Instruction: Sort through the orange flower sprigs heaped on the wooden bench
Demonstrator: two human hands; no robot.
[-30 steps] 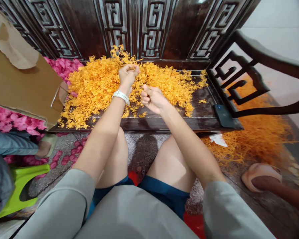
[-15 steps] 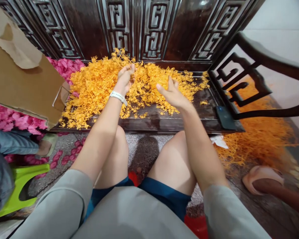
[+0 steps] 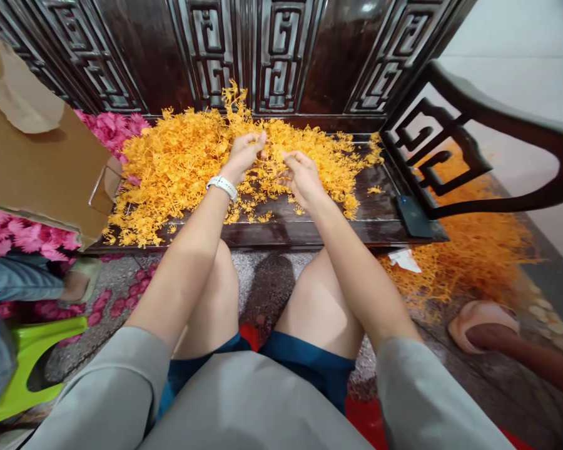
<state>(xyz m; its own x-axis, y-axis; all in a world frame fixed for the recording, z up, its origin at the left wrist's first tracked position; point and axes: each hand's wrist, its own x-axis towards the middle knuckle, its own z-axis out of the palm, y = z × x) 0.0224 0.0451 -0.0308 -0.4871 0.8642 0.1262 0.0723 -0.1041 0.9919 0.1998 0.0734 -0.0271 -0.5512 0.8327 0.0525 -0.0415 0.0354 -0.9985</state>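
One dark wooden bench point(image 3: 281, 234) bears a spread of orange plastic sprigs point(image 3: 173, 156). Over its middle, the left hand point(image 3: 245, 154) has thumb and fingers curled in, seemingly pinching a sprig. Just right, the right hand point(image 3: 303, 177) bends its fingertips together among the sprigs; whether they grip one, I cannot tell.

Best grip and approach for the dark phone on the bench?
Pinch the phone across its two long edges, near the end facing the person, coming from above and the front-left. It lies flat, so only its thin edges offer a hold, and the armrest rises close along its right side. The right hand looks better placed.
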